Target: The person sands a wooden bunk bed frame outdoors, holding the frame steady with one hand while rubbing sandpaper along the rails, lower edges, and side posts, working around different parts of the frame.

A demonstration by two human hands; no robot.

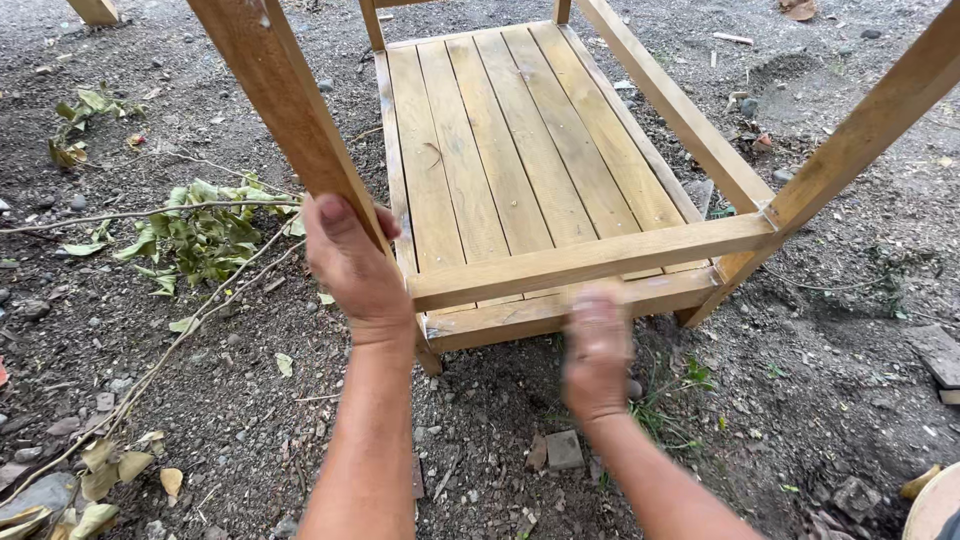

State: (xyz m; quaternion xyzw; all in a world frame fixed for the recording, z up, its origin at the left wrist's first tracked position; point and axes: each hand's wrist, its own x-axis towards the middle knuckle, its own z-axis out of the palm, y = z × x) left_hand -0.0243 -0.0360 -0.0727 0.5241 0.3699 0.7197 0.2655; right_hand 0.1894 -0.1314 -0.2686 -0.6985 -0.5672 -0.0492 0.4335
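A slatted wooden table (510,150) lies upside down on the gravel ground, its legs pointing up toward me. My left hand (350,265) grips the near left leg (290,100) just above where it meets the cross rail (590,258). Blurred with motion, my right hand (597,350) sits against the lower front rail (520,318), just below the cross rail. Whether it holds anything I cannot make out. The near right leg (860,130) rises diagonally on the right.
A leafy broken branch (205,235) and a long bare twig lie on the ground to the left. Small stones, dry leaves (110,475) and a flat stone block (563,450) dot the dirt near me. A round pale object (935,505) shows at the bottom right corner.
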